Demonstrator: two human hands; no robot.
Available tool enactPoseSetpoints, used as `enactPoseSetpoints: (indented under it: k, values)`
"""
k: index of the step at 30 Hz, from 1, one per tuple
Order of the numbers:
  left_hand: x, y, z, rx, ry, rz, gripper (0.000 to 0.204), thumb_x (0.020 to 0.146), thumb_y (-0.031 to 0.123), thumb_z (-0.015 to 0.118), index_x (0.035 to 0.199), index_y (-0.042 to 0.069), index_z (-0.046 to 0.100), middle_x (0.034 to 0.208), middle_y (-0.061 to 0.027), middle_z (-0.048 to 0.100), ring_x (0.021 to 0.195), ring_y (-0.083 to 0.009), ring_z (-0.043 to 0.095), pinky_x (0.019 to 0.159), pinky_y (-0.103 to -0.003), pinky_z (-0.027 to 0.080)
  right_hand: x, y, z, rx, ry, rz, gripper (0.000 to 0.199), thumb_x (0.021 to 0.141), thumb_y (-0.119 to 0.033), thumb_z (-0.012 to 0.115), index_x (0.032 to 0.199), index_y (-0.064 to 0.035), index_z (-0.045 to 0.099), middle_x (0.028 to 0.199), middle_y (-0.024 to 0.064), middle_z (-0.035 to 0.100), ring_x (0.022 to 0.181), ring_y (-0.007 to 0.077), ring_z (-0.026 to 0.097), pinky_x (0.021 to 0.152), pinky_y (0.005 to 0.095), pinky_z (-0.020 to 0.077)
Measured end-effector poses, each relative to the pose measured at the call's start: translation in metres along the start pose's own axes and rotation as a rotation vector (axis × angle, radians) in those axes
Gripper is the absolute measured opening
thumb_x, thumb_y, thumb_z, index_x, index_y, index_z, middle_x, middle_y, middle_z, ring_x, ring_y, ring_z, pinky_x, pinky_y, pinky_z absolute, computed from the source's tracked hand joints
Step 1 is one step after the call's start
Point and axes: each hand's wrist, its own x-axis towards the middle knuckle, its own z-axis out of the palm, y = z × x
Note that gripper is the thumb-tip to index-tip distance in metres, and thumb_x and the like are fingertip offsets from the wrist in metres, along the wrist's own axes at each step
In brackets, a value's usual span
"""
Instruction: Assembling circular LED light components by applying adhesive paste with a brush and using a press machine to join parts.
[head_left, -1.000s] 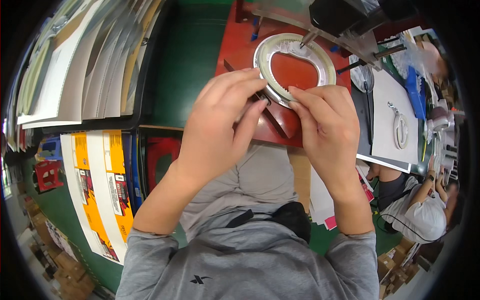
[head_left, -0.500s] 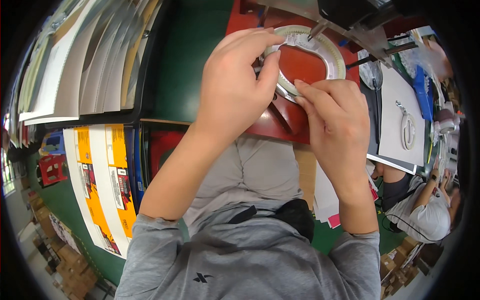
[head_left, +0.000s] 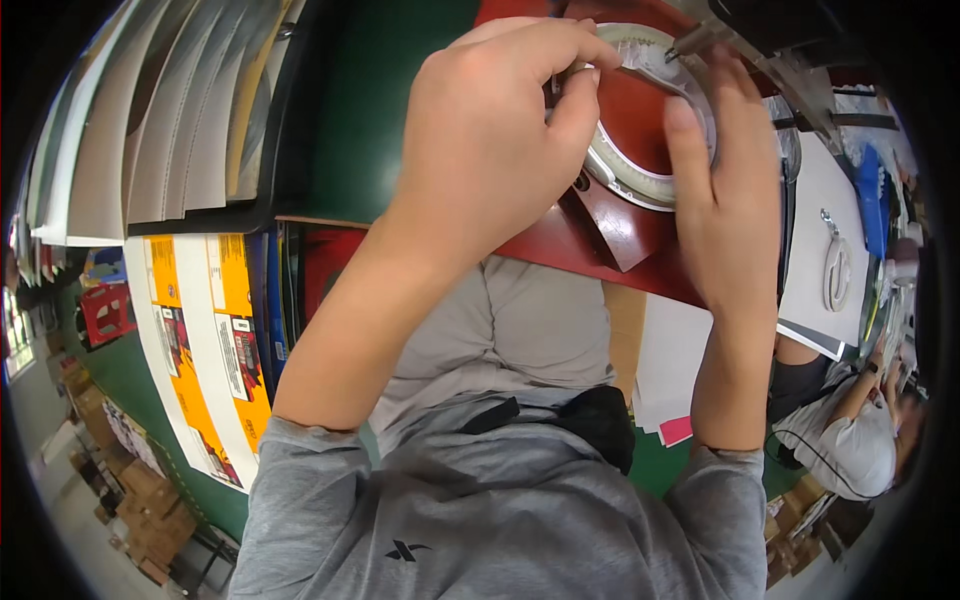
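A pale oval plastic ring [head_left: 632, 182], with fine teeth along part of its rim, lies over a red work surface [head_left: 560, 245]. My left hand [head_left: 490, 130] pinches the ring's left side between thumb and bent fingers. Its fingertips partly cover the rim there. At the opposite side, my right hand [head_left: 735, 210] has its fingers stretched out and the thumb apart, the rim passing between them. Motion smears this hand's fingertips, and whether they touch the ring is hard to see.
A machine's metal bracket [head_left: 745, 50] reaches over the ring's far right. Stacked cards and sheets [head_left: 160, 120] stand at the left beside a green mat [head_left: 360, 110]. Another looped ring [head_left: 837, 272] rests on white paper at the right. A person [head_left: 850, 440] sits beyond it.
My right hand has left its pinch on the near rim and moved right, fingers straightening. My left hand keeps its pinch; it and the ring sit slightly farther right and up in the picture.
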Motion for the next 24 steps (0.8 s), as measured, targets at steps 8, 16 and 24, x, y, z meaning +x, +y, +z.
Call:
enactPoseSetpoints:
  k: [8, 16, 24]
  values:
    - [0.029, 0.022, -0.025, -0.070, -0.305, -0.278, 0.026, 0.086, 0.005, 0.073, 0.112, 0.004, 0.071, 0.117, -0.0207, 0.065, 0.108, -0.0350, 0.064, 0.090, -0.041, 0.051, 0.000, -0.012, -0.007, -0.014, -0.212, 0.192, 0.057, 0.111, -0.035, 0.053, 0.151, 0.0050, 0.049, 0.156, 0.0255, 0.051, 0.145, 0.0398, 0.048, 0.120, 0.0401, 0.0367]
    - [0.001, 0.004, -0.005, 0.084, -0.151, -0.078, 0.019, 0.093, 0.009, 0.073, 0.110, 0.000, 0.077, 0.108, -0.0153, 0.078, 0.085, -0.0216, 0.075, 0.075, -0.029, 0.058, 0.000, 0.000, 0.001, 0.062, -0.120, 0.104, 0.067, 0.108, -0.041, 0.058, 0.144, 0.0147, 0.050, 0.148, 0.0347, 0.052, 0.141, 0.0465, 0.049, 0.118, 0.0465, 0.0395]
    - [0.005, 0.004, -0.002, 0.181, -0.053, 0.015, 0.025, 0.092, 0.014, 0.076, 0.114, 0.002, 0.073, 0.104, -0.0146, 0.073, 0.091, -0.0290, 0.070, 0.083, -0.038, 0.056, 0.020, -0.018, -0.110, 0.137, 0.723, -0.092, 0.024, 0.104, -0.004, 0.056, 0.123, 0.0058, 0.066, 0.112, 0.0134, 0.075, 0.087, 0.0129, 0.065, 0.075, 0.0201, 0.0475]
